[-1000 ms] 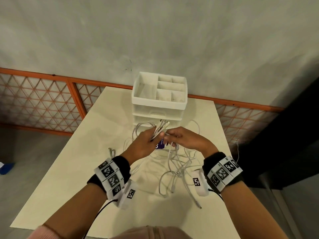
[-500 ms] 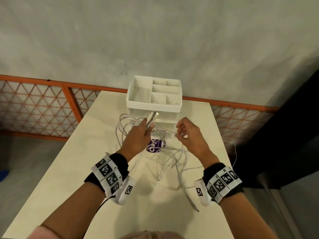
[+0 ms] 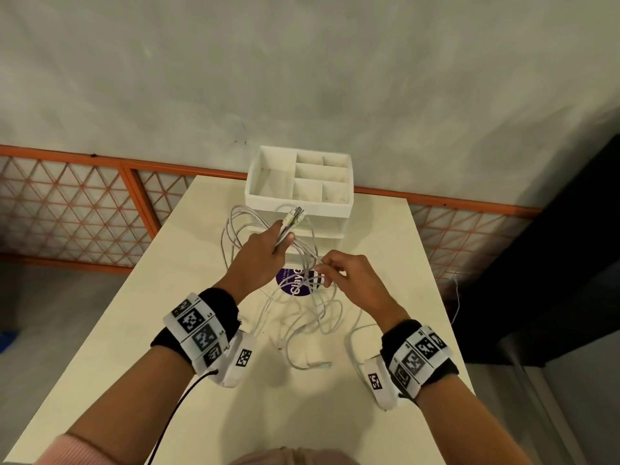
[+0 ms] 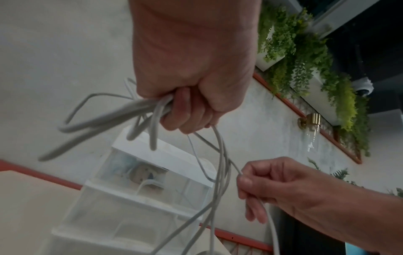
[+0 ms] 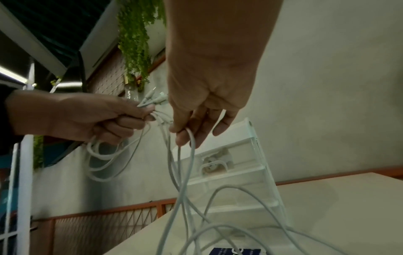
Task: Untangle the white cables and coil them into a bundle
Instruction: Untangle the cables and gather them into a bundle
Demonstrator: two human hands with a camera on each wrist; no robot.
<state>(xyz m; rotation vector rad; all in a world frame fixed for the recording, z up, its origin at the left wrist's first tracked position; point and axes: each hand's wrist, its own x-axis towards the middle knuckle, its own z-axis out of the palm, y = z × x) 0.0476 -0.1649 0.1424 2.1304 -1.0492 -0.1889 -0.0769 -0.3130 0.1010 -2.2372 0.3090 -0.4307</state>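
Observation:
Several thin white cables (image 3: 303, 317) hang in a loose tangle over the table. My left hand (image 3: 265, 253) is raised above it and grips a bunch of cable ends, with the plugs (image 3: 295, 217) sticking out past the thumb. In the left wrist view its fingers (image 4: 185, 110) curl round the bunched strands (image 4: 122, 113), and loops hang to the left. My right hand (image 3: 342, 280) is a little lower and to the right, and it pinches one strand (image 5: 190, 138) between thumb and forefinger (image 4: 246, 182). Loose cable tails (image 3: 312, 364) lie on the tabletop.
A white drawer organiser (image 3: 300, 182) with open top compartments stands at the far end of the cream table (image 3: 134, 330). A round purple sticker (image 3: 295, 283) lies under the cables. An orange lattice railing (image 3: 67, 213) and a grey wall sit behind. A dark panel (image 3: 570, 263) stands to the right.
My left hand has lifted the bunched ends up and away from me, drawing loops out to the left. My right hand has parted from it, then come back lower to pinch a strand.

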